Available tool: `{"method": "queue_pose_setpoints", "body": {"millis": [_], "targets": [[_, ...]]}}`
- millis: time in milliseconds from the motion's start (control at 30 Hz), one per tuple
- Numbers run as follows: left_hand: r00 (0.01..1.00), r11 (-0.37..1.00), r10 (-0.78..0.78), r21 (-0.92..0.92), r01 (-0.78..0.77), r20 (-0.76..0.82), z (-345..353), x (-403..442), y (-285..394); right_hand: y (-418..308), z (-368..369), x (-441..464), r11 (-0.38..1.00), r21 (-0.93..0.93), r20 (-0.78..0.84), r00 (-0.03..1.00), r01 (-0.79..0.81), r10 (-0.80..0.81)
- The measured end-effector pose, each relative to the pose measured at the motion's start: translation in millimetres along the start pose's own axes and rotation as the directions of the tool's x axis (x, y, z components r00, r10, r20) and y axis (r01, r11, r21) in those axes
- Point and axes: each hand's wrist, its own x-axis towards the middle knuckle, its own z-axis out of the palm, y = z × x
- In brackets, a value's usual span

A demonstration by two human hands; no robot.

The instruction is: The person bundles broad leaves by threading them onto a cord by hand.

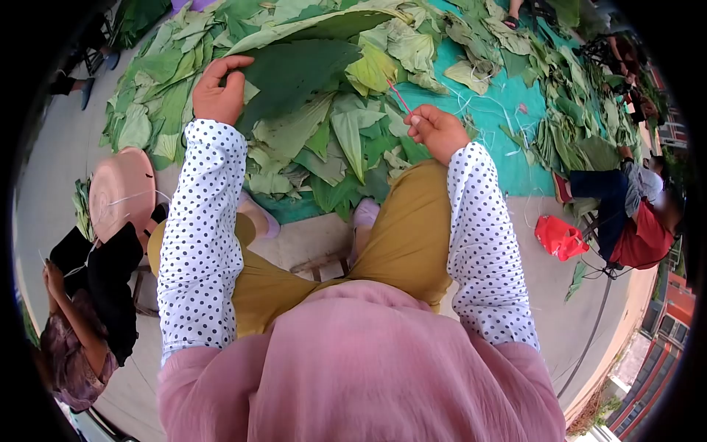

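My left hand (221, 90) has its fingers curled at the left edge of a large dark green leaf (298, 74), gripping it. The leaf is raised above the pile, with a paler leaf fold (317, 26) along its far side. In my right hand (440, 131), thumb and fingers pinch a thin pink stick (398, 96). Its far tip reaches a yellow-green leaf (373, 69); whether it pierces the leaf I cannot tell. Beneath both hands lies a heap of broad green leaves (324, 151), some folded and wilted.
A teal sheet (460, 99) under the leaves carries loose white strings (508, 121). At left, a person (85, 324) sits beside a pink basin (121, 188). On the right another person (637, 221) sits near a red plastic bag (561, 237). More leaves (158, 96) spread left.
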Motion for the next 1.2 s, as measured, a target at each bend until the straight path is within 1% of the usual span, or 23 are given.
{"method": "queue_pose_setpoints", "body": {"millis": [33,67,100,167,233,300,333,367,400,500,533,567,633,700,767,800,833,900,967,1000,1067,1167,1200], "targets": [[0.995,0.995,0.089,0.051,-0.086,-0.045,-9.1,-3.4,11.5,0.2,-0.8,-0.8,1.000,0.001,-0.001,1.000,0.010,-0.010],[0.921,0.894,0.381,0.286,-0.345,-0.080,-16.5,-5.3,20.1,1.2,-1.2,-0.4,1.000,0.014,-0.001,1.000,0.000,0.000],[0.845,0.760,0.531,0.476,-0.443,-0.062,-21.8,-11.3,30.7,0.8,-1.4,0.0,1.000,0.026,0.000,1.000,-0.011,0.011],[0.788,0.621,0.614,0.582,-0.525,0.055,-27.9,-27.6,28.1,0.0,-0.6,-0.4,0.999,0.031,0.000,1.000,-0.005,0.005],[0.864,0.626,0.453,0.612,-0.484,0.221,-26.3,-46.7,-5.3,0.2,0.5,0.6,0.999,0.035,0.001,1.000,-0.001,0.001],[0.936,0.583,-0.076,0.777,-0.237,0.343,-26.7,-84.9,-69.1,4.3,0.8,1.7,1.000,0.017,0.025,1.000,0.006,-0.006],[0.863,0.521,-0.373,0.847,-0.111,0.342,-26.8,-103.0,-103.7,3.0,0.4,1.9,1.000,0.016,0.025,1.000,0.004,-0.004],[0.707,0.575,-0.567,0.818,-0.027,0.422,-28.4,-110.7,-126.3,0.1,0.4,-0.2,1.000,0.003,0.029,1.000,0.005,-0.005],[0.552,0.638,-0.650,0.769,0.022,0.523,-31.3,-115.0,-133.8,-2.6,1.1,-1.6,1.000,-0.010,0.035,0.999,0.005,-0.005],[0.543,0.530,-0.736,0.843,0.089,0.405,-19.5,-127.3,-149.2,-3.2,0.9,-0.5,0.999,-0.037,0.050,0.999,-0.001,0.003],[0.668,0.586,-0.652,0.797,0.146,0.358,-14.7,-127.4,-150.0,-2.9,1.7,0.3,0.999,-0.038,0.052,0.999,-0.009,0.011],[0.661,0.587,-0.657,0.796,0.147,0.363,-7.3,-124.9,-151.6,-2.4,2.7,0.7,0.999,-0.032,0.062,0.998,-0.011,0.013],[0.907,0.773,-0.316,0.629,0.076,0.279,13.3,-107.1,-134.1,-2.9,4.3,1.6,0.999,-0.028,0.070,0.997,-0.023,0.025],[0.934,0.848,-0.194,0.529,0.006,0.301,43.3,-89.8,-96.4,-4.8,6.0,1.8,0.998,-0.054,0.083,0.996,-0.040,0.044],[0.885,0.862,0.025,0.438,-0.255,0.465,68.3,-83.5,-60.6,-4.7,7.5,2.2,0.997,-0.060,0.079,0.995,-0.052,0.056],[0.884,0.868,0.026,0.428,-0.251,0.467,83.6,-89.5,-51.7,-4.7,8.0,1.6,0.997,-0.060,0.080,0.995,-0.056,0.061],[0.785,0.791,-0.034,0.497,-0.358,0.619,97.7,-97.0,-44.4,-4.8,8.4,0.2,0.996,-0.067,0.076,0.995,-0.063,0.069],[0.668,0.703,-0.112,0.533,-0.471,0.736,117.3,-107.8,-48.6,-7.4,8.9,2.1,0.993,-0.090,0.074,0.994,-0.071,0.077],[0.389,0.534,-0.442,0.586,-0.609,0.808,136.9,-122.8,-71.1,-9.0,10.4,2.4,0.993,-0.106,0.070,0.995,-0.057,0.065],[0.394,0.533,-0.439,0.587,-0.609,0.808,138.4,-127.0,-77.1,-9.3,9.9,1.7,0.992,-0.118,0.069,0.996,-0.046,0.054],[0.327,0.481,-0.580,0.638,-0.602,0.746,128.5,-138.1,-85.6,-11.2,10.6,0.5,0.993,-0.108,0.074,0.996,-0.045,0.053],[0.304,0.415,-0.626,0.636,-0.651,0.719,109.8,-147.7,-88.9,-10.0,9.5,-3.2,0.994,-0.095,0.082,0.995,-0.049,0.056],[0.340,0.432,-0.579,0.632,-0.643,0.741,102.0,-152.1,-93.4,-10.4,9.5,-2.5,0.995,-0.092,0.083,0.995,-0.045,0.052]]}}
